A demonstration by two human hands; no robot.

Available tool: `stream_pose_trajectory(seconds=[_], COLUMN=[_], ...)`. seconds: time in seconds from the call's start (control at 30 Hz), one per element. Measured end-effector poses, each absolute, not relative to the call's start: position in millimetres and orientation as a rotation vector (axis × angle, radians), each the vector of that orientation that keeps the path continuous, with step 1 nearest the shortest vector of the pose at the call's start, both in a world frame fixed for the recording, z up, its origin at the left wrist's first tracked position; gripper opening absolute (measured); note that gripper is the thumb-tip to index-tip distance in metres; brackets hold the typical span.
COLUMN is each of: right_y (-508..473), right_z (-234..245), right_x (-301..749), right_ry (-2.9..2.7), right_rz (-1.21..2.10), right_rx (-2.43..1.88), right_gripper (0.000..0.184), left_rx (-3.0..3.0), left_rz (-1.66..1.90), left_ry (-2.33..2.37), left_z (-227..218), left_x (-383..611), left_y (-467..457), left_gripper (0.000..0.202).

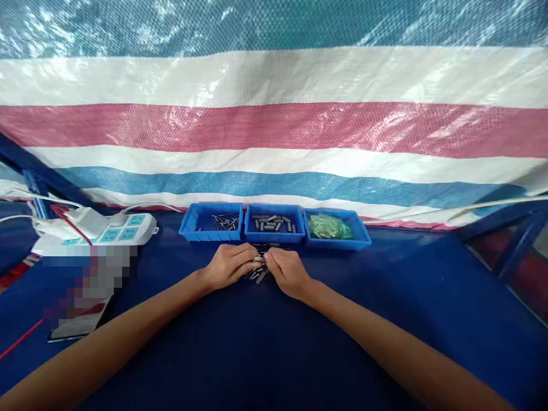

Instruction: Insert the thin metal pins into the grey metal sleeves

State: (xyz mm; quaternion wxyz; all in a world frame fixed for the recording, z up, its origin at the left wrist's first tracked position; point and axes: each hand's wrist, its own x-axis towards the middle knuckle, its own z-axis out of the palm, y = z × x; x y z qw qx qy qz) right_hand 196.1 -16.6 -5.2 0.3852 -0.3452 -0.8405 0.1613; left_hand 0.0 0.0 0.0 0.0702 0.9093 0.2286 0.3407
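My left hand (pixel 231 264) and my right hand (pixel 287 270) rest knuckles-up on the dark blue cloth, fingertips meeting over a small heap of grey metal sleeves and pins (pixel 259 276). Both hands have their fingers curled and pinched around small parts of the heap; which piece each holds is too small to see. Just beyond the hands stand three blue trays in a row: the left tray (pixel 190 225) with thin dark pins, the middle tray (pixel 274 233) with short grey sleeves, the right tray (pixel 359 237) with pale green pieces.
A white power strip (pixel 122 228) with plugs and cables lies at the left. Below it sits a blurred flat object (pixel 81 285) with a red wire. A striped tarpaulin (pixel 274 125) rises behind the trays. A blue frame edge (pixel 509 245) is at the right.
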Motion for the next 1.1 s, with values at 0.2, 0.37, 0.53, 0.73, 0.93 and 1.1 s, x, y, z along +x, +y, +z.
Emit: stream_pose_trajectory(seconds=[0.2, 0.37, 0.53, 0.73, 0.93, 1.1], right_y=[-18.9, -17.7, -14.3, -14.4, -16.9, -16.0], right_z=[1.3, -3.2, -7.8, -6.0, -2.3, -3.8], right_x=[197.1, 197.4, 197.7, 197.8, 198.6, 196.4], right_ry=[-2.136, -2.172, -2.150, -2.092, -2.105, -2.130], right_rz=[0.478, 0.412, 0.388, 0.411, 0.487, 0.432], right_rx=[-0.837, -0.818, -0.883, -0.939, -0.900, -0.929], right_gripper=[0.020, 0.025, 0.032, 0.032, 0.018, 0.018], left_rx=[2.736, 2.751, 2.716, 2.780, 2.618, 2.660], left_rz=[0.990, 1.003, 1.053, 1.076, 1.152, 1.050], left_ry=[0.826, 0.804, 0.784, 0.829, 1.010, 1.000], left_z=[3.6, 2.6, 3.2, 2.5, 4.5, 1.1], left_x=[-0.4, -0.5, 1.7, 3.0, 1.8, 1.3], left_y=[-3.1, -0.5, 0.5, -1.4, -0.7, 0.7], left_gripper=[0.027, 0.037, 0.018, 0.015, 0.028, 0.037])
